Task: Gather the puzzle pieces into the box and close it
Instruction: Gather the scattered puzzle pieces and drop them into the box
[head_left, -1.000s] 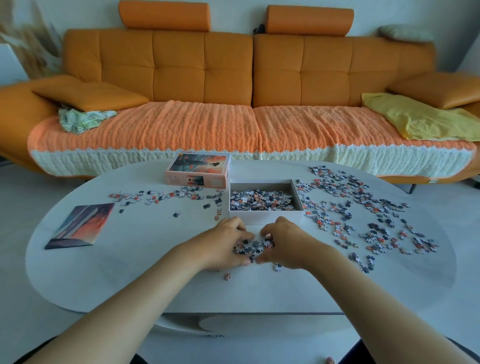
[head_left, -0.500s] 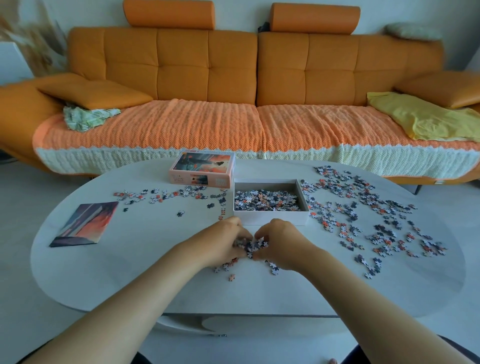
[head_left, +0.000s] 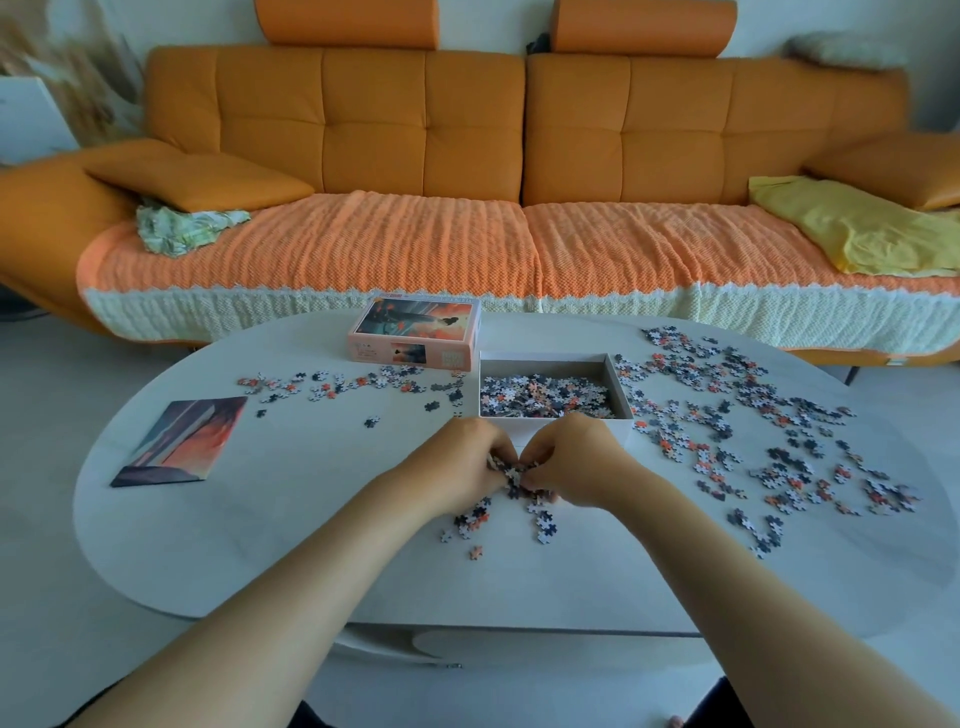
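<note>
An open white box (head_left: 619, 383) stands mid-table, partly filled with puzzle pieces. Its pink picture lid (head_left: 415, 332) lies to its left rear. My left hand (head_left: 460, 465) and my right hand (head_left: 571, 460) are cupped together just in front of the box, raised a little off the table, closed around a clump of puzzle pieces (head_left: 514, 475). Dropped pieces (head_left: 540, 519) lie under and in front of the hands. A wide scatter of pieces (head_left: 753, 431) covers the table's right side, and a thin row of pieces (head_left: 353, 384) lies to the left of the box.
A picture card (head_left: 182, 441) lies at the table's left. The pale oval table (head_left: 311, 545) ends close to me. Behind it runs an orange sofa (head_left: 519, 244) with a knitted cover, a yellow cloth and cushions.
My hands have scooped the small pile together, lifted it off the table and moved toward the box. A few pieces have fallen out beneath them.
</note>
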